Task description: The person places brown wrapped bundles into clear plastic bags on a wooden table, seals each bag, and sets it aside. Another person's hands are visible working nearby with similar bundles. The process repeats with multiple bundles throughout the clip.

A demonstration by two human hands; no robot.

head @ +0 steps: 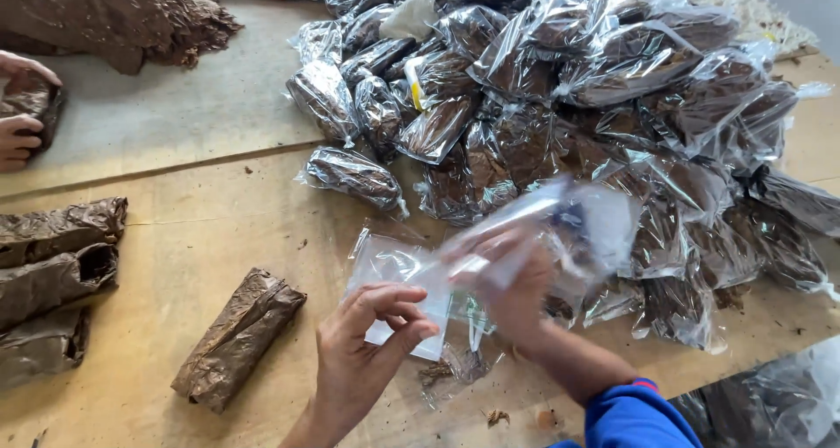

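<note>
Bagging is at the opening stage: my left hand pinches the clear bag, my blurred right hand grips another, so next I need the leaf bundle beside them.

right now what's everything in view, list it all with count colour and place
clear plastic bags packed with brown dried leaves: a large pile, too many to count, upper right of the table
rolled bundles of brown dried leaves: one lying alone at lower centre-left, about three stacked at the left edge
loose heap of brown dried leaves: one, top left
empty clear plastic bags: a few, flat on the table under the hands
wooden table: one, tan, scattered leaf crumbs
another person's hands: two, far left, on a brown bundle
left hand: fingers pinching an empty bag
right hand: blue sleeve, lifting a clear bag, blurred
</note>
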